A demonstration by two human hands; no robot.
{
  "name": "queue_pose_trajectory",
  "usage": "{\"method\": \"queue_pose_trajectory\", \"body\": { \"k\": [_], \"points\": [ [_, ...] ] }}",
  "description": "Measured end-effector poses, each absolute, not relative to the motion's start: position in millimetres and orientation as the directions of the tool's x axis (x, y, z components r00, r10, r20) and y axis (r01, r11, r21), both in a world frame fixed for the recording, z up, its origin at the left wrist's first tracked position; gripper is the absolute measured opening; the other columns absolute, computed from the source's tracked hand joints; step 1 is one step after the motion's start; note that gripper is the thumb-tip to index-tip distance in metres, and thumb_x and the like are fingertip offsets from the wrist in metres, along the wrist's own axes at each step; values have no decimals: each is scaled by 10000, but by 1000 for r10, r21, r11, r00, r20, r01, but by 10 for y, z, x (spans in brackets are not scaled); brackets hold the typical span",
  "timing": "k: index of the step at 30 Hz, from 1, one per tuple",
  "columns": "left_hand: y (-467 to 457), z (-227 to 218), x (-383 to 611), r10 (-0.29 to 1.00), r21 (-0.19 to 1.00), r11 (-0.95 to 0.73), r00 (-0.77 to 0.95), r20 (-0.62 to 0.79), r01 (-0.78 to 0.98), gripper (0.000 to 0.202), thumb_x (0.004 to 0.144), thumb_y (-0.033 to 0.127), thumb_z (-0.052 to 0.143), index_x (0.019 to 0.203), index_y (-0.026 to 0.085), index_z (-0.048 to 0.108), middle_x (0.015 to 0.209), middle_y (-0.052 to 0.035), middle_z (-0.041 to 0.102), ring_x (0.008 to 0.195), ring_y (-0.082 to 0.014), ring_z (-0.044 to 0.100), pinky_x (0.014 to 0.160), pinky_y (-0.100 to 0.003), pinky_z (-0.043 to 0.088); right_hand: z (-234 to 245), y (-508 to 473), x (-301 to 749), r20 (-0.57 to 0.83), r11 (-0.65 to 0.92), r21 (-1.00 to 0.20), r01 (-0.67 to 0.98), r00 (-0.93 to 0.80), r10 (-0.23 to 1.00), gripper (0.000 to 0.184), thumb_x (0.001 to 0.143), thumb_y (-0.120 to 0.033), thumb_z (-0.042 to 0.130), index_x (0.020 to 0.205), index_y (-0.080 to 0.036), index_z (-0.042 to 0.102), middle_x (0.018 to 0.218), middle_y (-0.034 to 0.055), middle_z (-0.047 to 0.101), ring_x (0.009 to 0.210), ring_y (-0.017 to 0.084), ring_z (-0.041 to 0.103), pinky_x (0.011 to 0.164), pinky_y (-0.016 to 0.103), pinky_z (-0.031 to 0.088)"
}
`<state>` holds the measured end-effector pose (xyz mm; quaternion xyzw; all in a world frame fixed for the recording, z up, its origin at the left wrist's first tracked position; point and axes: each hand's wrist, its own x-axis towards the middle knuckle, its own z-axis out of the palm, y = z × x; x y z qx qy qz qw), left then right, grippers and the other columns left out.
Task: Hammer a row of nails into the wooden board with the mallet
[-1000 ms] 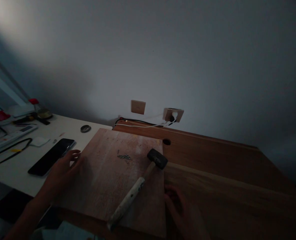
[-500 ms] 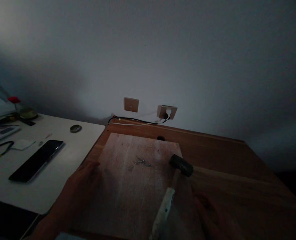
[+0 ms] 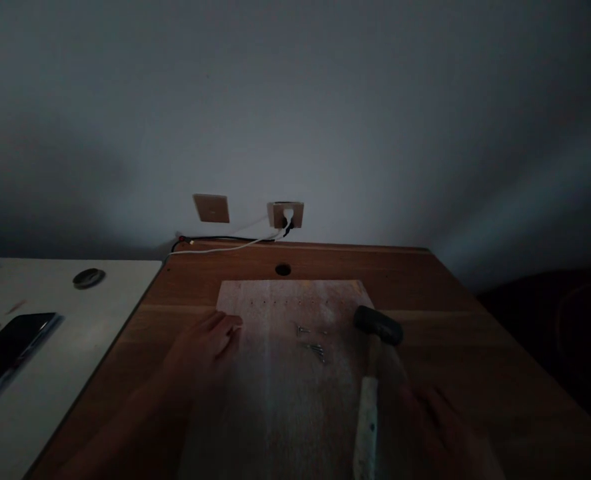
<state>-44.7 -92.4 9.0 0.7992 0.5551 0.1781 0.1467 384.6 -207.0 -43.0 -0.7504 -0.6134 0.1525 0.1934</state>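
Note:
A flat wooden board [image 3: 295, 407] lies on the brown wooden table, with a row of small holes near its far edge. My left hand [image 3: 210, 347] is closed on the board's left edge, thumb on top. At the right edge my right hand [image 3: 440, 420] grips the board too, though it is dark and blurred. A mallet [image 3: 368, 413] with a black head and a pale, worn handle rests along the board's right side, its head reaching past the edge. Several small nails or screws [image 3: 318, 350] lie loose in the board's middle; which kind is too small to tell.
Behind the board, the brown table [image 3: 345, 267] has a round cable hole [image 3: 283, 269]. A white cable [image 3: 220, 251] runs to a wall socket [image 3: 286, 215]. On the left, a white table [image 3: 120, 320] holds a phone [image 3: 12, 350] and a roll of tape [image 3: 88, 278].
The board has turned and shifted right on the table, baring the whole cable hole. Both hands moved along with it. The small metal pieces have spread apart, and my view has swung right.

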Motion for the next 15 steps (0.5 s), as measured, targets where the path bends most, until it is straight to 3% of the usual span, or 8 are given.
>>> {"method": "queue_pose_trajectory", "body": {
  "k": [3,5,8,11,15],
  "points": [
    [-732,75,-90,843,403,-523,526,113,751,324,1035,295,411,1137,228,711,1057,-70,728,1022,-208,683,964,-370,572,-388,-2040,3512,-53,-133,-424,896,123,991,413,988,-531,435,972,-280,763,1079,135,790,866,305,771,636,361,555],
    [-626,60,139,783,365,-603,612,106,709,293,1032,253,433,1138,226,706,1093,-66,717,1072,-209,661,1016,-379,548,-297,-1953,3313,-74,-140,-423,895,120,990,401,987,-563,467,973,-268,738,1078,115,790,859,289,776,664,355,550],
    [-504,39,398,745,330,-647,662,84,687,245,1021,226,468,1087,223,704,1116,-67,702,1111,-221,642,1036,-393,529,-130,-1778,3136,-183,-235,-362,902,179,967,417,982,-586,462,945,-249,704,977,109,797,855,319,779,680,383,527],
    [-443,33,542,759,319,-619,651,6,718,209,995,215,497,1051,200,698,1095,-78,696,1049,-229,663,949,-380,551,-15,-1658,3124,-273,-297,-334,895,210,939,402,954,-571,458,858,-249,678,840,107,792,792,338,772,677,403,503],
    [-424,26,631,773,295,-582,628,-91,758,174,945,219,559,1071,185,674,1086,-87,695,960,-234,685,851,-369,555,32,-1651,3338,-301,-370,-543,753,236,924,484,844,-624,482,944,-215,722,935,150,819,875,355,784,759,428,557]
  ]
}}
